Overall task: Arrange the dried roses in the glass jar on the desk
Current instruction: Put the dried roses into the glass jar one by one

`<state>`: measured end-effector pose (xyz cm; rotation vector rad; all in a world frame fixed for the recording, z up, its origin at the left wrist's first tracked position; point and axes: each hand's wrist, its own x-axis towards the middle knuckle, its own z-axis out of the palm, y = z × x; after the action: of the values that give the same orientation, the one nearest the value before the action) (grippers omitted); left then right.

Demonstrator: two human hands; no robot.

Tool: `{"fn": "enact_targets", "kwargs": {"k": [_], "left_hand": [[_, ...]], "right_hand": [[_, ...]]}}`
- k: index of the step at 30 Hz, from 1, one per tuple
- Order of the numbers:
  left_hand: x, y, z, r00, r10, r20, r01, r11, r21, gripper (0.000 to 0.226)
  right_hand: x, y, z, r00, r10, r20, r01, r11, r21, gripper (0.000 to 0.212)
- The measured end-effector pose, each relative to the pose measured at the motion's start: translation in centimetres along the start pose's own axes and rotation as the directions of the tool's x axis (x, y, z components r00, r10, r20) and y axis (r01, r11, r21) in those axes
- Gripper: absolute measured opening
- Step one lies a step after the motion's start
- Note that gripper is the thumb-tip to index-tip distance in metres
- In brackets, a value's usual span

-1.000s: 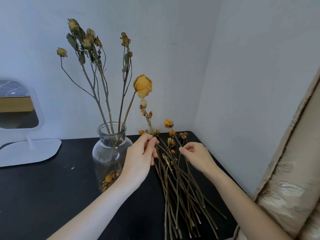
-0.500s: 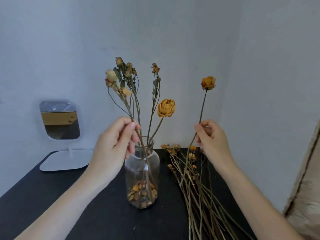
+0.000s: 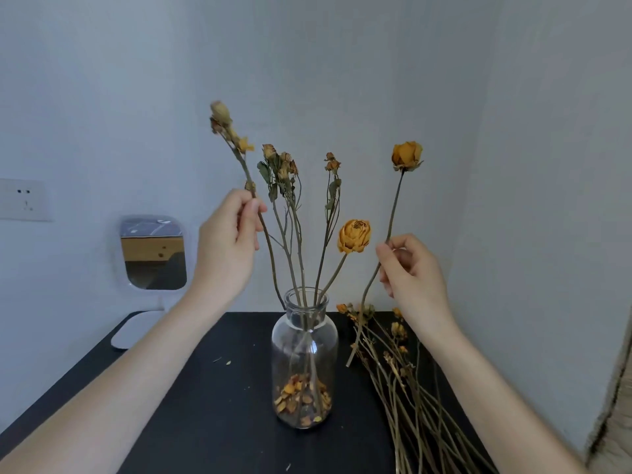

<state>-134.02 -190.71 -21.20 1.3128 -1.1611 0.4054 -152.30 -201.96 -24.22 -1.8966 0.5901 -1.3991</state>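
A clear glass jar (image 3: 305,340) stands on the black desk (image 3: 205,422), with dried petals at its bottom and several dried roses (image 3: 354,235) rising from its neck. My left hand (image 3: 227,244) pinches a pale-budded rose stem (image 3: 236,145) up and left of the jar; its lower end reaches down to the outside of the jar's neck on the left. My right hand (image 3: 410,268) pinches a single orange rose (image 3: 406,155) to the right of the jar, its stem end hanging free above the desk. Several loose dried roses (image 3: 403,378) lie on the desk to the right.
A small white mirror (image 3: 153,253) on a stand sits at the desk's back left, below a wall socket (image 3: 22,199). White walls meet in a corner behind the jar. Patterned fabric (image 3: 612,422) shows at the right edge. Small flakes dot the desk.
Both hands rose from the pile on the desk, each lifting a stem. The left hand has carried its stem higher and left of the jar; the right holds the orange rose up beside it.
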Motion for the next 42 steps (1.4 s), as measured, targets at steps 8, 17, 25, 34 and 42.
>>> {"fn": "enact_targets", "kwargs": {"k": [8, 17, 25, 34, 42], "left_hand": [[1.1, 0.1, -0.2, 0.987, -0.024, -0.156, 0.007, 0.994, -0.111, 0.021], [-0.1, -0.8, 2.0, 0.996, -0.081, 0.033, 0.083, 0.995, -0.058, 0.018], [-3.1, -4.2, 3.1, 0.975, -0.121, 0.187, 0.079, 0.973, 0.219, 0.017], [-6.1, -6.4, 2.9, 0.903, -0.373, 0.212, 0.365, 0.928, 0.075, 0.007], [-6.9, -8.1, 3.0, 0.642, -0.447, 0.623, 0.563, 0.826, 0.013, 0.065]], "right_hand": [[0.0, 0.1, -0.2, 1.0, -0.021, -0.003, 0.021, 1.0, -0.014, 0.012], [-0.4, 0.5, 0.4, 1.0, 0.008, 0.027, -0.008, 1.0, -0.009, 0.012], [-0.5, 0.6, 0.3, 1.0, 0.014, 0.022, -0.014, 1.0, -0.008, 0.011], [-0.7, 0.3, 0.6, 0.999, -0.029, 0.019, 0.029, 0.999, 0.033, 0.011], [-0.1, -1.1, 1.3, 0.992, -0.111, -0.055, 0.118, 0.98, 0.162, 0.014]]}}
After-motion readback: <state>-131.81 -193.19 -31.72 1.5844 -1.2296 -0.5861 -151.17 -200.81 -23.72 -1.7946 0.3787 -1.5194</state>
